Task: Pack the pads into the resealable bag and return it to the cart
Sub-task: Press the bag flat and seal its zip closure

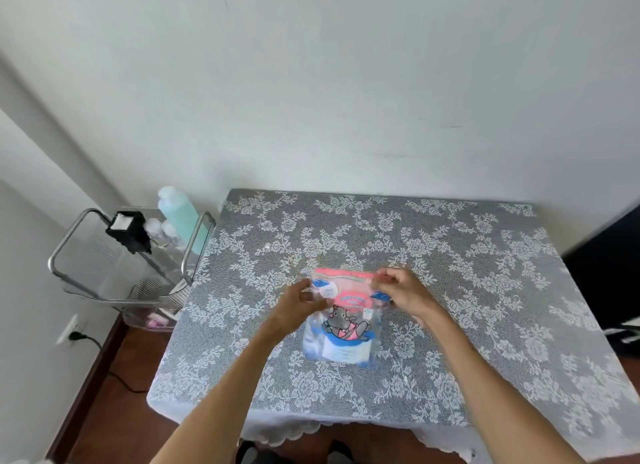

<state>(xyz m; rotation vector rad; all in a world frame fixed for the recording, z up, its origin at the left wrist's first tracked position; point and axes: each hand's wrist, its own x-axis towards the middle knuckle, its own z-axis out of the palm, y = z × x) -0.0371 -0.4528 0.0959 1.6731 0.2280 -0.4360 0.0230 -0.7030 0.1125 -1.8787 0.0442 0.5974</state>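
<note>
Both forearms reach out from the near edge of the table [450, 290], which is covered with a lace cloth, and meet over the resealable bag [341, 319] lying flat near its middle. Our left hand [298, 304] rests on the bag's upper left part, fingers curled and pinching the plastic there. Our right hand [401, 290] is narrowed to a pinch on the bag's top right corner, at the pink strip where the seal runs. Neither hand is spread wide; both are closed on the bag itself.

We see no loose pads on the cloth, and pale shapes show through the bag's clear lower part, so we judge the pads are already inside, though the blur keeps us from being sure. The step in hand looks like closing the seal, or checking it.

Next we would press the strip shut along its whole width, left hand steadying the bag while the right runs across. After that we lift the bag and carry it left to the cart [131, 255], which stands just beside the table's left edge with a green bottle [180, 217] and a black object [130, 231] on its top tier. The bag needs a free spot among them.
</note>
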